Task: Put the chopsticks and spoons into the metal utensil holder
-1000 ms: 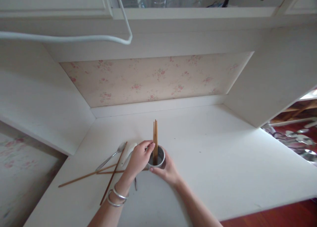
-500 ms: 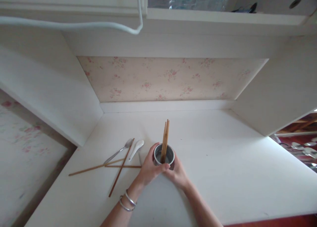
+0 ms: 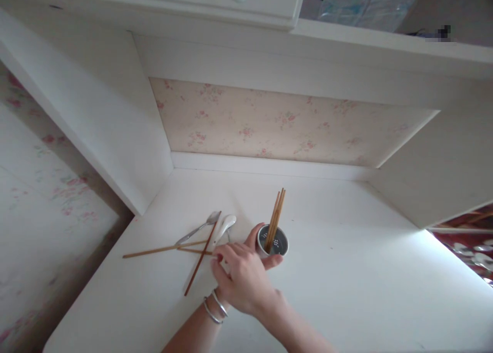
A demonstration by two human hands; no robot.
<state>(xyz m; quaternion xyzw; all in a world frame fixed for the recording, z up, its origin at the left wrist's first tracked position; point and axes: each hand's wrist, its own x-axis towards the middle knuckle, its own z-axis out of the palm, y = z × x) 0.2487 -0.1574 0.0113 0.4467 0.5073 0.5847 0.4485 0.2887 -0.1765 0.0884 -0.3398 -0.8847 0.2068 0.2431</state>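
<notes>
A small metal cup (image 3: pixel 284 249) stands on the white desk (image 3: pixel 346 271) with a few wooden chopsticks (image 3: pixel 276 212) upright in it. My left hand (image 3: pixel 271 262), with bangles at the wrist, curls a finger and thumb round the cup and is mostly hidden. My right hand (image 3: pixel 242 281) lies across it, fingers stretched left and apart, tips at the end of the loose chopsticks (image 3: pixel 162 249) lying crossed on the desk. A metal spoon (image 3: pixel 196 230) and a white ceramic spoon (image 3: pixel 225 224) lie just beyond them.
The desk sits in a white hutch: a slanted side wall (image 3: pixel 115 117) on the left, another on the right, a floral back panel (image 3: pixel 277 122) behind. A shelf above holds plastic bottles (image 3: pixel 358 4). The desk's left edge drops to a floral surface.
My right hand has left the cup and crossed over my left hand toward the loose chopsticks. My left hand stays on the cup. The view has swung left.
</notes>
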